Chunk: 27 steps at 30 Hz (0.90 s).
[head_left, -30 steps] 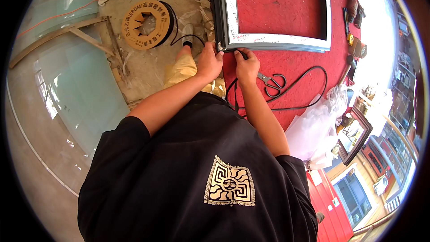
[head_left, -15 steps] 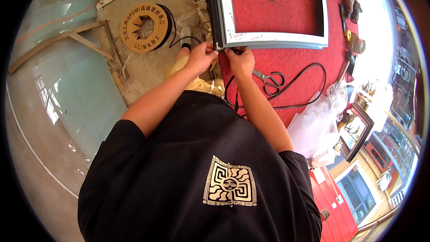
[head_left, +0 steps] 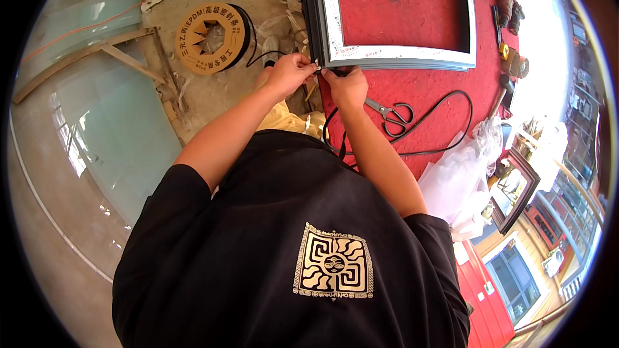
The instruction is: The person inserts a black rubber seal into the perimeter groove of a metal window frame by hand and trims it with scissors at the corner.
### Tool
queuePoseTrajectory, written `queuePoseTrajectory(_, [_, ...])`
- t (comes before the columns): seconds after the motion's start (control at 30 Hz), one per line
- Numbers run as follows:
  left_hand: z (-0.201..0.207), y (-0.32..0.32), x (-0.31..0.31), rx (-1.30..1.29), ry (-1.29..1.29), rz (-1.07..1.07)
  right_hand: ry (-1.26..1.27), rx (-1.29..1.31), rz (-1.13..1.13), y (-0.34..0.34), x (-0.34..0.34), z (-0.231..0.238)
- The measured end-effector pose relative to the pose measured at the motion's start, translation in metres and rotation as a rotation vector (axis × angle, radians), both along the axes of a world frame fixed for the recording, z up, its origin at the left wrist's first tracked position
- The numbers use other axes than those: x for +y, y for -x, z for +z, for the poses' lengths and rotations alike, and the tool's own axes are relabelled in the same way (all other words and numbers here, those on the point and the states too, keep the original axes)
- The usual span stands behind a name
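My left hand [head_left: 289,76] pinches at the near left corner of a frame [head_left: 400,57] with a white-filmed top face and dark grey sides. Close beside it, my right hand [head_left: 348,87] has its thumb and fingers closed on a black rubber sealing strip [head_left: 471,111] at that same corner. The strip's loose length loops over the red table [head_left: 400,84] right of my right forearm. My fingers partly cover the corner, so what my left fingertips grip is hard to see. Scissors [head_left: 387,113] with black handles lie inside the loop, right of my right wrist.
A cardboard reel [head_left: 193,42] of black strip stands on the floor to the left, strip trailing toward my left hand. Glass panes [head_left: 116,129] and a wooden brace [head_left: 84,64] are farther left. Tools [head_left: 506,9] line the table's right edge, with clear plastic sheeting [head_left: 461,167] nearer.
The view has shifted slightly. My left hand has moved a little up and right toward the corner, its fingers nearer my right fingertips. My right hand stays at the corner.
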<state>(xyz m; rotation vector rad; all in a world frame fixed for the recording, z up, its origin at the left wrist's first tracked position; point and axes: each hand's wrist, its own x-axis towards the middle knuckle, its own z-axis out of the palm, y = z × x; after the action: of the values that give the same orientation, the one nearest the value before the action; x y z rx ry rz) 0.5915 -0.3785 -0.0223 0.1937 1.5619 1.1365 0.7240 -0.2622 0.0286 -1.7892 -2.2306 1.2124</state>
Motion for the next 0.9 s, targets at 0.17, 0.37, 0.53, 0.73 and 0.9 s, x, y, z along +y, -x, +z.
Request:
queuePoseTrajectory(0.17, [-0.004,0.0,-0.001,0.014,0.006,0.028,-0.042,-0.101,0.026,0.002,0.001,-0.005])
queuePoseTrajectory(0.37, [0.0,0.0,-0.002,0.055,-0.022,-0.012,0.018,-0.063,0.022,-0.002,0.006,-0.007])
queuePoseTrajectory(0.53, [-0.003,-0.003,-0.007,-0.017,-0.001,0.032,0.051,-0.218,0.056,0.01,0.005,0.016])
queuePoseTrajectory(0.73, [-0.007,-0.011,-0.006,0.266,-0.02,-0.088,0.034,-0.13,0.092,-0.001,0.006,0.011])
queuePoseTrajectory(0.9, [0.009,-0.013,-0.001,0.47,0.08,-0.13,0.057,0.091,0.061,-0.029,0.022,-0.01])
